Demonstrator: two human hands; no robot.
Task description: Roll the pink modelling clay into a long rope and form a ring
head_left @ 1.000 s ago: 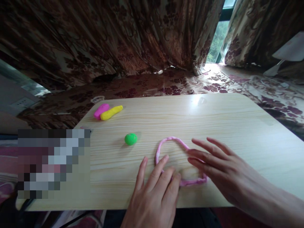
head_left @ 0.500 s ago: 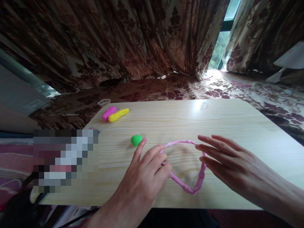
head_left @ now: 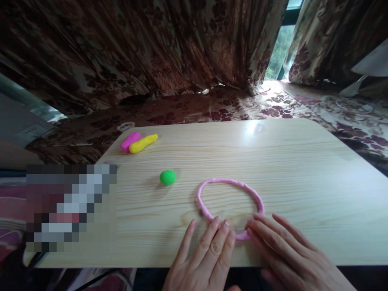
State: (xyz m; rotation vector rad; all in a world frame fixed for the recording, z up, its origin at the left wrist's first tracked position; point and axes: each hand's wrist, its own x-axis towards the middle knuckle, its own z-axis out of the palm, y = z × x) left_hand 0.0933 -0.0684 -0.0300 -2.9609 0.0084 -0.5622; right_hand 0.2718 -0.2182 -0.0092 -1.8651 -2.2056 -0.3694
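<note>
A thin pink clay rope (head_left: pixel 230 184) lies as a round ring on the pale wooden table (head_left: pixel 273 161). My left hand (head_left: pixel 203 258) lies flat at the near edge, fingers stretched out, its fingertips touching the ring's near side. My right hand (head_left: pixel 287 254) comes in from the lower right, fingers stretched out and together, tips pressing the ring's near right part. Neither hand grips anything. A green clay ball (head_left: pixel 167 177) sits left of the ring.
A pink clay roll (head_left: pixel 129 141) and a yellow clay roll (head_left: pixel 143 143) lie side by side at the table's far left corner. A blurred-out patch covers the near left of the table. Patterned brown curtains and cloth surround the table behind.
The pink rope went from a pointed, lopsided loop to a round ring. Both hands moved from its sides down to its near edge.
</note>
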